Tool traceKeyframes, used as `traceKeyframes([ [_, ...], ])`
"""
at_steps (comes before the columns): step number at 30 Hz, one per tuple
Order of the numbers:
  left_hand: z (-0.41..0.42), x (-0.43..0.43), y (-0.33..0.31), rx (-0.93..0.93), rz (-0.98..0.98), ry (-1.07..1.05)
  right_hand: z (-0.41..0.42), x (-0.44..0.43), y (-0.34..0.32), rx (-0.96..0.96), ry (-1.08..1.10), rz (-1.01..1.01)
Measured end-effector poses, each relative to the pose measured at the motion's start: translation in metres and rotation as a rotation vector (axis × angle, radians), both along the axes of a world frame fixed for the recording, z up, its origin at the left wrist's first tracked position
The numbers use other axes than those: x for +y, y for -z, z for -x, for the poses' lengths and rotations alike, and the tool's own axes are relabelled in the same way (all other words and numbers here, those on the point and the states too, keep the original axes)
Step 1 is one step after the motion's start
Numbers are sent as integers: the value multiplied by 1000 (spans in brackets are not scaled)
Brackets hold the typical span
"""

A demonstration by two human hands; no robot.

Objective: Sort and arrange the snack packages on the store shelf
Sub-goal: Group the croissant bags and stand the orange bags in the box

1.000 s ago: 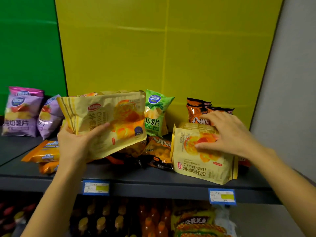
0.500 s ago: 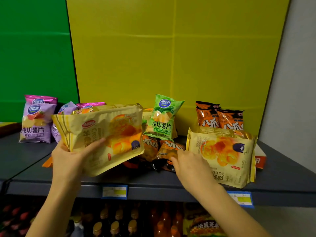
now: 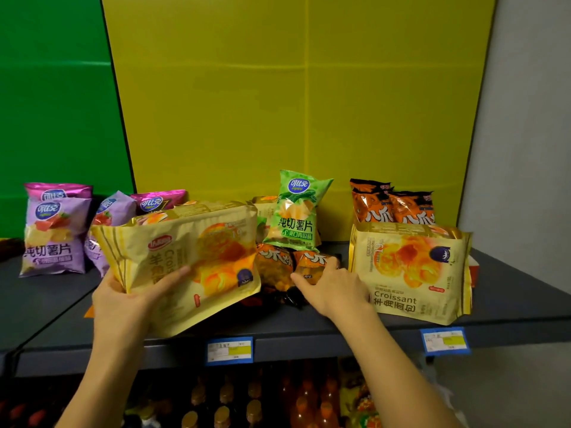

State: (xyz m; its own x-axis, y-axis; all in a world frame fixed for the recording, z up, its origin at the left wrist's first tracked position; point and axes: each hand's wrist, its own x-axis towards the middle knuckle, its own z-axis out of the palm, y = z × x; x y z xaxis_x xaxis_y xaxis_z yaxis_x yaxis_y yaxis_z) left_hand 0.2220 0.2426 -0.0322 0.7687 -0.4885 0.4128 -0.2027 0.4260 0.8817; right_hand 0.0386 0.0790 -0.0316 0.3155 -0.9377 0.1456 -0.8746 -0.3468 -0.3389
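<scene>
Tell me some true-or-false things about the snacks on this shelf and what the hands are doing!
1. The left hand holds a yellow croissant bag. True.
2. The green chip bag lies flat on the shelf. False: it stands upright at the back.
3. The right hand grips a small orange pack. True.
4. The second croissant bag stands left of the purple chip bags. False: it stands at the right end, and the purple bags are at the left.
5. Bottles sit on the level below. True.
</scene>
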Motion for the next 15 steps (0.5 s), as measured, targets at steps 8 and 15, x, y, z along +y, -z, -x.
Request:
traceKeyframes([
  [8, -9, 6, -1, 10, 21, 26, -6, 3, 2, -101, 32, -112],
  [15, -11, 6, 1, -9, 53, 75, 2, 26, 1, -76, -2, 165],
])
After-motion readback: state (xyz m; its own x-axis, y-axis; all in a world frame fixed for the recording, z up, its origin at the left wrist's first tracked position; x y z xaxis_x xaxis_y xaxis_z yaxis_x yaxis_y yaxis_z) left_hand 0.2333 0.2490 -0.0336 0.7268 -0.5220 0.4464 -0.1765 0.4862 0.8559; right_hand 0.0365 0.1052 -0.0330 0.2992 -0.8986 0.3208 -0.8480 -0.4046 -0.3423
